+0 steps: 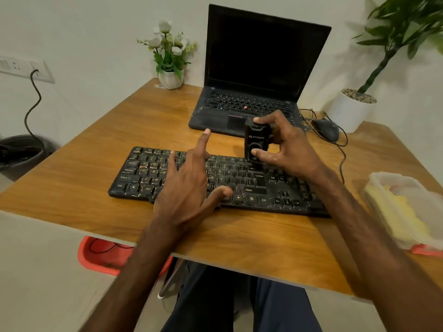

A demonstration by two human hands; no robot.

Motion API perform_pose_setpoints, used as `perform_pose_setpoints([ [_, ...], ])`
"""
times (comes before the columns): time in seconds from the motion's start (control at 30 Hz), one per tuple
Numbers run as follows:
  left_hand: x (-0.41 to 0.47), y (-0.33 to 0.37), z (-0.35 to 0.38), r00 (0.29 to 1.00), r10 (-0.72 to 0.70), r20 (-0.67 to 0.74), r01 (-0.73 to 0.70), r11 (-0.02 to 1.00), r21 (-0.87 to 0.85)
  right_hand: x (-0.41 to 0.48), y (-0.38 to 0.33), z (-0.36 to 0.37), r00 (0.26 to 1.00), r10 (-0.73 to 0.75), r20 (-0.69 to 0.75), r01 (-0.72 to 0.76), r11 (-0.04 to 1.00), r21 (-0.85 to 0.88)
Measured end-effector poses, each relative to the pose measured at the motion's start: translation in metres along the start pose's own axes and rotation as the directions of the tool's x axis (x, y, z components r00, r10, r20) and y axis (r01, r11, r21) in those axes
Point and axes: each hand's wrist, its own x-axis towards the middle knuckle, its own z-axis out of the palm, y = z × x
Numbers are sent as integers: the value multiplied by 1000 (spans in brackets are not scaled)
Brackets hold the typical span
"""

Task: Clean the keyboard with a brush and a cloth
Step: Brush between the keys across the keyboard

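Keyboard on wooden desk, white wall behind; left grip spread, right grip pinching brush.

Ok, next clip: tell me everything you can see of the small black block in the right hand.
The black block looks like hard matte plastic, boxy, upright, taller than wide. Its front bears a pale logo, too blurred to read, above a round recess. The right hand pinches it, a finger on top, the thumb on its lower front. It stands over the back rows of the keyboard; whether it touches the keys cannot be told. No bristles show.
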Motion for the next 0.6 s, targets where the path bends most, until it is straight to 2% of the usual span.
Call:
perform_pose_setpoints([
  [0.17, 0, -1, 1, 1000, 5, 2, -5, 1000, 16, 17, -10, 18, 1000, 3, -5, -2, 995, 102],
  [0.33, 0, 2, -2, 1000, 24, -12, -24, 1000, 5, 41, -14, 44, 999, 25, 28, -32, 960, 277],
  [0.43, 0, 2, -1, 1000, 20, -15, -20, 1000, 5, 39, 1, 37, 996, 76, 44, -86, 954, 289],
  [0.6, -4, 10, -6, 996, 26, -81, -36, 992, -117, 15, 15, 11, 984, 173, 33, -174, 924, 339],
])
